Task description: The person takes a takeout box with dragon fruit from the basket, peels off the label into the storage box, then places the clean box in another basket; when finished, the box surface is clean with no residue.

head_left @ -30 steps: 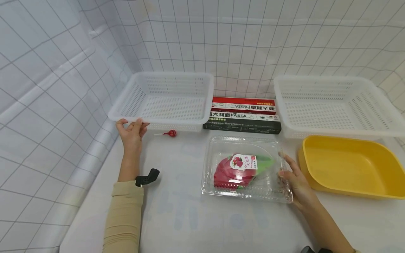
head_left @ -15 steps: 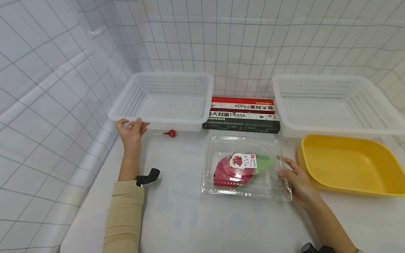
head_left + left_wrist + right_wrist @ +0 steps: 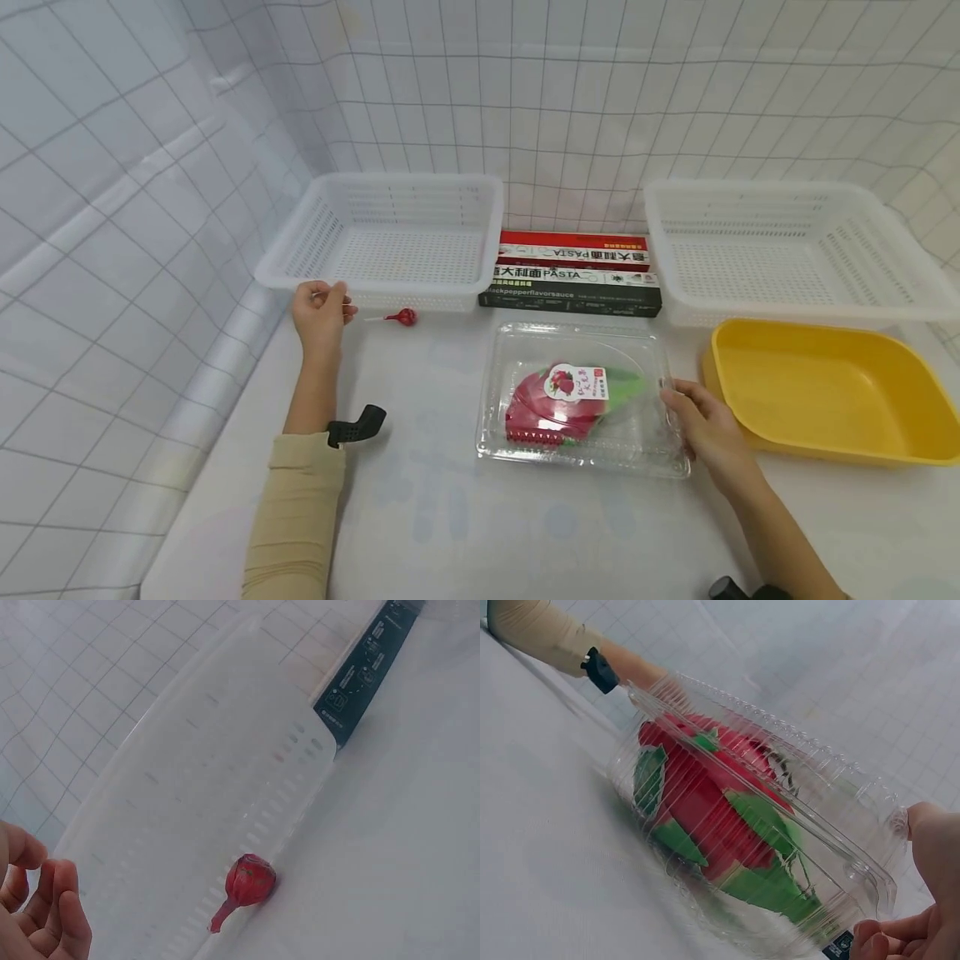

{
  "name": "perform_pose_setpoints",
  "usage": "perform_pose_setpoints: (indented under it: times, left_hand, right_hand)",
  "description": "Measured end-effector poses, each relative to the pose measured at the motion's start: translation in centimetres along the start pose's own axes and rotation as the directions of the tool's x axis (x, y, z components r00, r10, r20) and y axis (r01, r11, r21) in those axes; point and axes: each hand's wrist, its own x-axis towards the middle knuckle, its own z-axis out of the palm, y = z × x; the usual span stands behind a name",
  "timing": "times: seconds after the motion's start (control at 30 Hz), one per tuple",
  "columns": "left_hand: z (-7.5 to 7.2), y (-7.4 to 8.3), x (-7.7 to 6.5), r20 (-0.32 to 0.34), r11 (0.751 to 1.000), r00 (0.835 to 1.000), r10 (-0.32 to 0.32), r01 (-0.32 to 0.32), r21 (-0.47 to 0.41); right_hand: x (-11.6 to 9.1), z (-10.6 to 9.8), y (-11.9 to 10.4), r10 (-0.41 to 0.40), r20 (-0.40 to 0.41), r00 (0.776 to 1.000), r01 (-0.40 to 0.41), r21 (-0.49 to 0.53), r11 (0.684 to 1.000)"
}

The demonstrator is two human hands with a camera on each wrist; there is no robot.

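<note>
My left hand (image 3: pixel 321 321) is at the front rim of the left white basket (image 3: pixel 416 292), fingers curled, thumb and fingertips close together at the rim; I cannot tell whether they pinch it. A red-wrapped lollipop (image 3: pixel 406 317) lies just right of the fingertips, its stick towards them. In the left wrist view the lollipop (image 3: pixel 251 879) is beside the basket's wall (image 3: pixel 172 787). My right hand (image 3: pixel 708 429) grips the right edge of a clear plastic clamshell box (image 3: pixel 652 433). Inside is a red and green item with a dragon fruit label (image 3: pixel 573 382).
Between the baskets lie a black pasta box (image 3: pixel 570 297) and a red pasta box (image 3: pixel 573 241). The second white basket (image 3: pixel 795 310) stands at the back right. A yellow tub (image 3: pixel 836 392) is close right of my right hand. White gridded cloth (image 3: pixel 585 108) rises behind.
My left hand has shifted slightly right along the basket's front, and its spread fingers have drawn in. My right hand's fingers have shifted slightly on the clamshell box, which stays in place.
</note>
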Motion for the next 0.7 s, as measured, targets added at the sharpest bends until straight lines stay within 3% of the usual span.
perform_pose_setpoints:
  times: [0.13,0.27,0.37,0.47,0.7]
  left_hand:
    - [0.9,0.4,-1.1,0.093,0.997,0.995,0.031,-0.037,0.07]
    - [2.2,0.7,-2.5,0.22,0.992,0.975,0.042,-0.067,0.108]
    - [3.0,0.9,-3.6,0.322,0.989,0.947,0.014,-0.061,0.137]
    - [3.7,1.0,-4.6,0.424,0.984,0.905,-0.02,-0.058,0.17]
    - [4.2,0.0,-7.2,0.621,0.948,0.774,-0.119,-0.097,0.303]
  right_hand:
    - [-0.1,0.3,0.0,-0.108,-0.091,0.99,0.101,-0.084,0.991]
    - [-0.1,0.8,0.0,-0.267,-0.196,0.944,0.23,-0.194,0.954]
    - [-0.3,1.1,0.0,-0.337,-0.245,0.909,0.283,-0.231,0.931]
    - [-0.3,1.3,0.0,-0.382,-0.288,0.878,0.334,-0.202,0.921]
    - [-0.6,1.4,-0.5,-0.506,-0.326,0.799,0.462,-0.208,0.862]
